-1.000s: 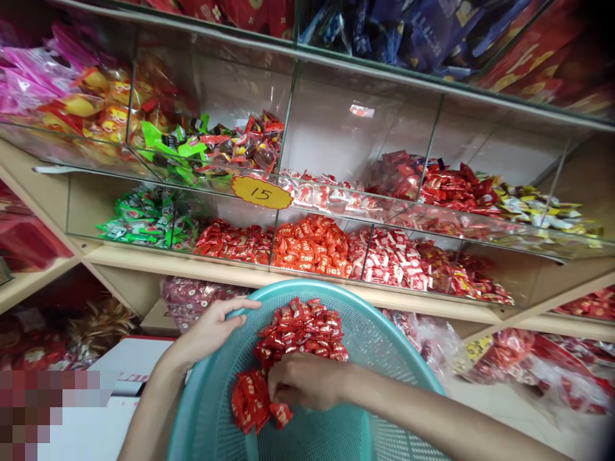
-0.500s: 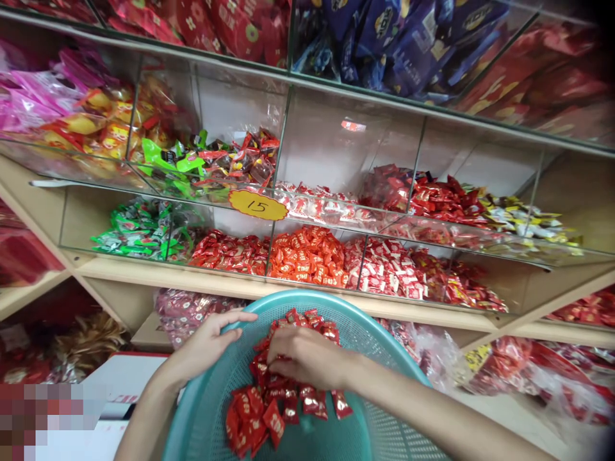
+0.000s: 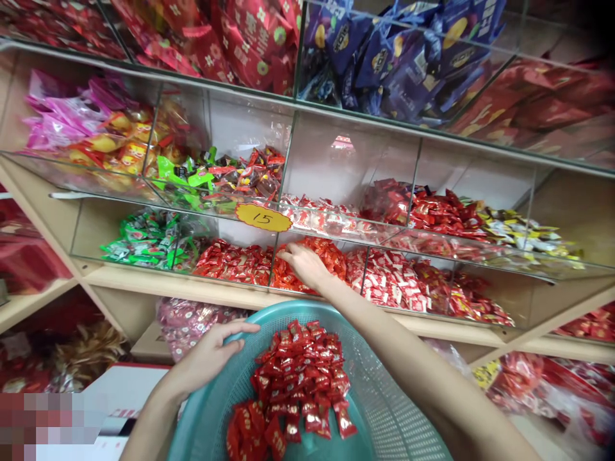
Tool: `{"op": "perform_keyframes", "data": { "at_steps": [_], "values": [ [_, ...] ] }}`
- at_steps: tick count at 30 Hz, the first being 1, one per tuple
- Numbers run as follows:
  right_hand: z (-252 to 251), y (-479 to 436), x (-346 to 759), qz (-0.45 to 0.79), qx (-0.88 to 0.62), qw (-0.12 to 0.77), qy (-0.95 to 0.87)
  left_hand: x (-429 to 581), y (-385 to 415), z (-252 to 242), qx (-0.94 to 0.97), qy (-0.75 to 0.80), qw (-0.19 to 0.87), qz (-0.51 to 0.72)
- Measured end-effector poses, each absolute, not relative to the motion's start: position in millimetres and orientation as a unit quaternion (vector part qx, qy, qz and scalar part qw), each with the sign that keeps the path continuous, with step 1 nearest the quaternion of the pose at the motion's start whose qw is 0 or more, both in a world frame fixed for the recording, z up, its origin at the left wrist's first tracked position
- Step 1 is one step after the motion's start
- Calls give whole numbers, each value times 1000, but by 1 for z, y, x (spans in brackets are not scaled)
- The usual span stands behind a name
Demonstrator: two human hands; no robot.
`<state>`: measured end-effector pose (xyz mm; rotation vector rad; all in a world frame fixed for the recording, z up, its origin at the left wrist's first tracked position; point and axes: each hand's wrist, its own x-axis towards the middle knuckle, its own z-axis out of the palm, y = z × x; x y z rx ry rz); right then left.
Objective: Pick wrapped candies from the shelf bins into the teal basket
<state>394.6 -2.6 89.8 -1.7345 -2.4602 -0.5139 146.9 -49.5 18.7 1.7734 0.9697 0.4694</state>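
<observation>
A teal plastic basket (image 3: 283,308) stands below the shelf, with a heap of small red wrapped candies (image 3: 302,368) and a few larger red packets (image 3: 250,429) inside. My left hand (image 3: 206,355) is on the basket's left rim, its index finger and thumb over the edge. At the shelf, my right hand (image 3: 305,264) is over a bin of orange-red wrapped candies (image 3: 331,253). Its fingers point left, partly spread, and no candy shows in them. The undersides of those fingers are hidden.
Clear dividers (image 3: 273,259) and a clear front panel split the shelf into candy bins. A yellow price tag (image 3: 263,218) reading 15 hangs above the bins. Bagged goods (image 3: 192,323) lie under the wooden ledge (image 3: 168,285). A white box (image 3: 120,390) sits at the left.
My right hand has left the candies in the basket and moved up to the orange-red candy bin. My left hand stays at the rim. The view has shifted slightly upward.
</observation>
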Motion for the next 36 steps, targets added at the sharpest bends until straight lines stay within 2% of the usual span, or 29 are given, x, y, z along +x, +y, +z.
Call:
{"op": "perform_keyframes", "data": {
  "at_steps": [8, 24, 32, 36],
  "values": [
    [84, 11, 393, -226, -538, -29, -812, 149, -49, 22, 726, 408, 515, 204],
    [83, 14, 397, -273, -506, -26, -818, 150, -50, 23, 740, 412, 496, 189],
    [96, -4, 406, -292, -544, 34, -786, 147, -49, 19, 736, 412, 510, 170],
    [105, -44, 411, -229, -580, 112, -774, 148, -48, 23, 735, 412, 513, 164]
  ]
}}
